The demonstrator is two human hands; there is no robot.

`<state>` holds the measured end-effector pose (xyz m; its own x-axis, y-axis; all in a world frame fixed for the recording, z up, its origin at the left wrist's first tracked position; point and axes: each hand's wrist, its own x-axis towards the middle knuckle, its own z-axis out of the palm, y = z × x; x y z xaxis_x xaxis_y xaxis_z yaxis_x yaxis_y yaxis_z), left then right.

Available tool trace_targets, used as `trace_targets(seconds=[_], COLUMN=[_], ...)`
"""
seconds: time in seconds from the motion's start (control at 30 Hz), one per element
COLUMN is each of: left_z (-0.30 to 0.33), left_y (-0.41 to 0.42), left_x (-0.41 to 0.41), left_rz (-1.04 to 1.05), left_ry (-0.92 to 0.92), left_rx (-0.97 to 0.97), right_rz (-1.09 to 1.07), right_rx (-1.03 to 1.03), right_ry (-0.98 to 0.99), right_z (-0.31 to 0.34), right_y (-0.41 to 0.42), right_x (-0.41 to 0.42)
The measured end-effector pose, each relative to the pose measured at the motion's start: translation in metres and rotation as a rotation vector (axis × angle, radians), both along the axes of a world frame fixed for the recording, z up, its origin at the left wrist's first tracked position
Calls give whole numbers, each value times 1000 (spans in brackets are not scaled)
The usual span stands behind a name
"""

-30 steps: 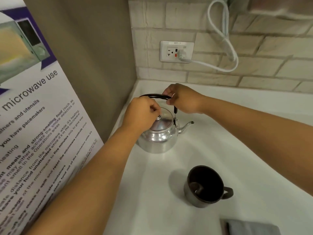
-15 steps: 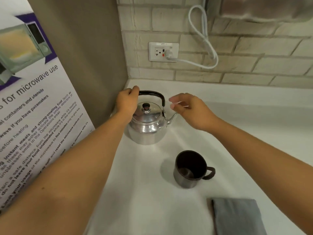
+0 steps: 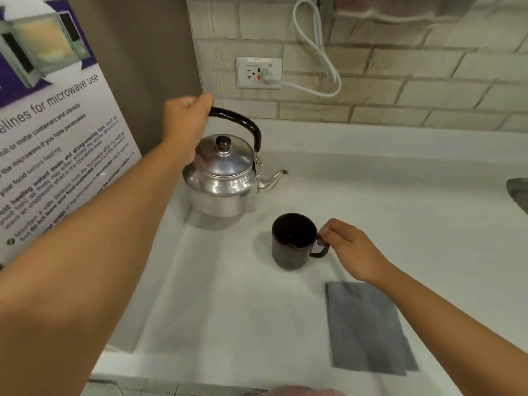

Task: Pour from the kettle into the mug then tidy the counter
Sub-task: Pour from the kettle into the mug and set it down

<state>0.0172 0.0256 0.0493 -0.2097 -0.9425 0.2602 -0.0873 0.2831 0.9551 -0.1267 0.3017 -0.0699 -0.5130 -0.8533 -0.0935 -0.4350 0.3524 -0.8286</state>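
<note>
1. Left of the kettle [image 3: 221, 178] a poster panel [image 3: 57, 144] and brown side wall [image 3: 143, 67] close in; no passage there.
2. Behind it, the brick wall [image 3: 400, 81] with its outlet [image 3: 258, 72] and looping cord [image 3: 317, 52].
3. Between spout [image 3: 275, 178] and mug [image 3: 294, 241] lies a bare strip of counter [image 3: 400, 195].
4. A cloth [image 3: 368, 327] lies flat near the mug, front right.
5. Right of the mug the counter is open up to the sink edge [image 3: 518, 192].

A shared workplace kitchenette: a microwave-use guidelines poster [image 3: 57, 132] beside a white counter [image 3: 400, 195], a brick-tile backsplash [image 3: 414, 90] with a wall outlet [image 3: 258, 72], and a sink edge [image 3: 518, 192].
</note>
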Motion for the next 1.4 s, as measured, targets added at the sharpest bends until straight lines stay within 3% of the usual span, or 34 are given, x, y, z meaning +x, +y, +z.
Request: trace_targets(seconds=[0.17,0.57,1.4], left_z=[7,10,25], left_y=[15,42,67], left_x=[6,-9,-29], left_rz=[-84,-222,-302], left_ry=[-51,-151,-381], left_rx=[8,-246,-495], right_rz=[-11,-8,-12], right_rx=[-30,-42,-38], right_ry=[-107,8,-1], right_z=[-13,-11,-11], right_y=[7,3,-3], right_x=[3,-5,-3])
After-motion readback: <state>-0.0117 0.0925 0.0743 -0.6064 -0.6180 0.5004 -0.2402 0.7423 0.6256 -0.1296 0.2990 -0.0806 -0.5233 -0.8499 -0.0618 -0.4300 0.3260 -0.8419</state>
